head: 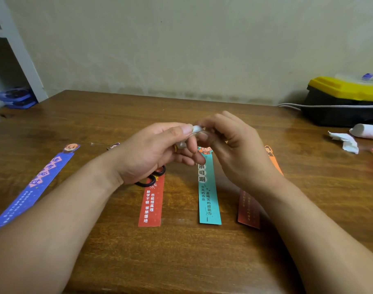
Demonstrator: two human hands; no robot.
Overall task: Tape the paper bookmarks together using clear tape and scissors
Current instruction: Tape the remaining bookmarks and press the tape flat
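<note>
On the wooden table [181, 262] lie the blue bookmark [39, 183], red bookmark [152, 204], teal bookmark [209, 200] and orange bookmark [248, 211], untaped and apart. Above them my left hand [151, 151] curls round the tape roll [180, 145], and my right hand [234, 145] pinches the tape end [197, 129]. The scissors [148, 182] lie on the red one. I'm likely freeing tape; next comes pulling a strip and snipping it.
</note>
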